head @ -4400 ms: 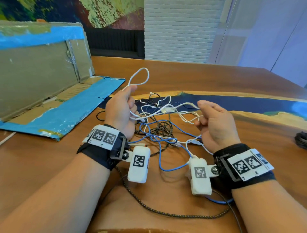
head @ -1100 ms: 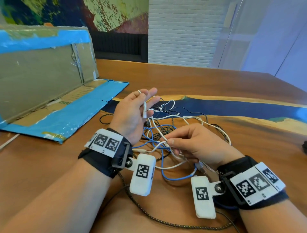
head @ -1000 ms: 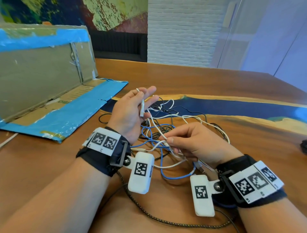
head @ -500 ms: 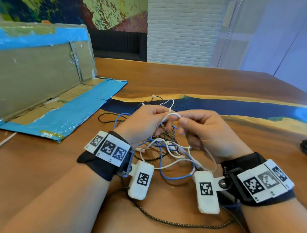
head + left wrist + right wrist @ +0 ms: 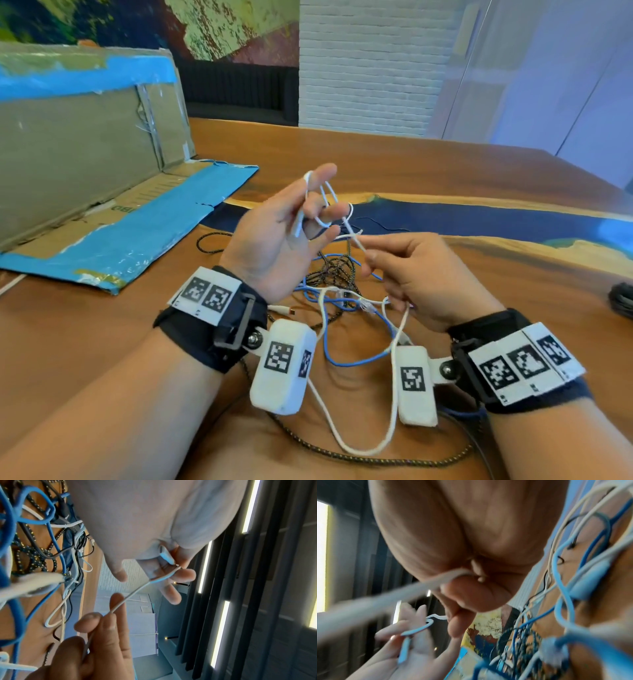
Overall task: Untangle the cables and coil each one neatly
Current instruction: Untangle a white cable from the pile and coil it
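Observation:
My left hand (image 5: 318, 205) is raised palm-up, with the thin white cable (image 5: 325, 195) looped round its fingers and the white plug (image 5: 299, 224) lying across them. In the left wrist view the plug (image 5: 165, 555) is tucked between the fingers (image 5: 180, 574). My right hand (image 5: 368, 253) pinches the same white cable (image 5: 135, 592) just right of the left hand, and the strand runs taut between them. A long white loop (image 5: 359, 445) hangs down to the table. Below lies a tangle (image 5: 337, 284) of blue, black braided and white cables.
An open cardboard box (image 5: 85, 154) with blue tape lies at the left on the wooden table (image 5: 411, 164). A blue resin strip (image 5: 496, 219) crosses the table behind the hands. A dark coiled cable (image 5: 621, 301) sits at the right edge.
Half a second ago both hands met low over the tangle. The left hand has since risen with white loops round its fingers, and the right hand has drawn the strand out to the right.

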A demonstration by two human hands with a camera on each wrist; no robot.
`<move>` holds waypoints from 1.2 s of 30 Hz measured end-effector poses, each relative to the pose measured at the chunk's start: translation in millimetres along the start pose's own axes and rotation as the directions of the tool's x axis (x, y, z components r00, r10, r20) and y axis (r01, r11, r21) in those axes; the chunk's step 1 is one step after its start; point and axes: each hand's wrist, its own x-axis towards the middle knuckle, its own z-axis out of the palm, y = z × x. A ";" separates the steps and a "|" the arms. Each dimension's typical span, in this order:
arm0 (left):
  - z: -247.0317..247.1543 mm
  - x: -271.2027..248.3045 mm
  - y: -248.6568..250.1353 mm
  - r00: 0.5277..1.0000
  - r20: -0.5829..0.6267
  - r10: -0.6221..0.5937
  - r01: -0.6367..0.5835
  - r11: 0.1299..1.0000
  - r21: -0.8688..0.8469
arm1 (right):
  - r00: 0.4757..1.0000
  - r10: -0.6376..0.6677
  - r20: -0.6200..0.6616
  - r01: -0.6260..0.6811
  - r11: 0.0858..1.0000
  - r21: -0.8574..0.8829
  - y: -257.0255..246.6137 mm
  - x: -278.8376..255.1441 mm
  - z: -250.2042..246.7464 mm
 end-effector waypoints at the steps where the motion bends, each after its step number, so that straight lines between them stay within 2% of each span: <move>1: 0.6 0.5 -1.7 0.999 -0.034 0.019 -0.018 0.999 0.037 | 0.997 0.013 0.071 -0.013 1.000 -0.010 -0.9 -2.9 7.9; 4: -0.5 1.9 -8.5 0.996 -0.085 0.041 -0.021 0.975 0.221 | 0.977 0.017 0.211 0.001 0.997 -0.083 -6.8 -10.7 22.1; 7: -2.8 3.5 -13.8 0.998 -0.066 -0.009 0.037 0.903 0.429 | 0.969 -0.030 0.246 0.050 0.996 -0.074 -14.3 -15.7 21.5; 10: -1.9 2.6 -14.1 0.997 -0.042 -0.069 0.080 0.783 0.617 | 0.992 -0.084 0.089 0.085 0.996 -0.014 -18.2 -13.6 14.4; 13: 1.8 -2.2 -15.8 0.982 0.067 -0.177 0.077 0.698 0.712 | 0.988 -0.135 -0.069 0.143 0.983 0.116 -17.4 -8.6 10.4; 17: 2.0 -5.4 -17.3 0.943 0.167 -0.286 0.144 0.808 0.571 | 0.987 -0.126 -0.102 0.147 0.961 0.236 -18.0 -7.3 8.2; 21: -0.4 -5.2 -12.8 0.940 0.175 -0.293 0.185 0.868 0.461 | 0.989 -0.134 -0.058 0.145 0.954 0.261 -18.0 -5.6 3.4; 24: 0.7 -3.8 -9.6 0.958 0.148 -0.246 0.214 0.956 0.202 | 0.989 -0.123 -0.077 0.139 0.951 0.277 -15.3 -2.8 -2.1; 26: 1.1 -1.9 -5.3 0.982 0.107 -0.156 0.154 0.988 0.030 | 0.994 -0.078 -0.071 0.093 0.966 0.241 -13.0 -1.9 -4.0; 28: 0.3 -0.4 -0.9 0.997 0.031 -0.067 0.068 0.997 -0.026 | 0.999 -0.016 -0.036 0.021 0.989 0.150 -10.3 -2.3 -0.4; 32: -0.5 2.6 -2.6 0.994 -0.100 0.042 -0.033 0.996 0.086 | 0.986 0.062 0.153 -0.067 0.997 0.027 -9.4 -9.5 20.4; 34: -0.1 4.5 -6.8 0.986 -0.144 0.082 -0.048 0.973 0.226 | 0.976 0.033 0.216 -0.026 0.999 -0.036 -11.6 -13.2 27.1; 36: -1.6 7.4 -12.3 0.981 -0.142 0.133 -0.061 0.903 0.426 | 0.981 -0.016 0.194 0.030 0.997 -0.071 -15.4 -15.2 27.7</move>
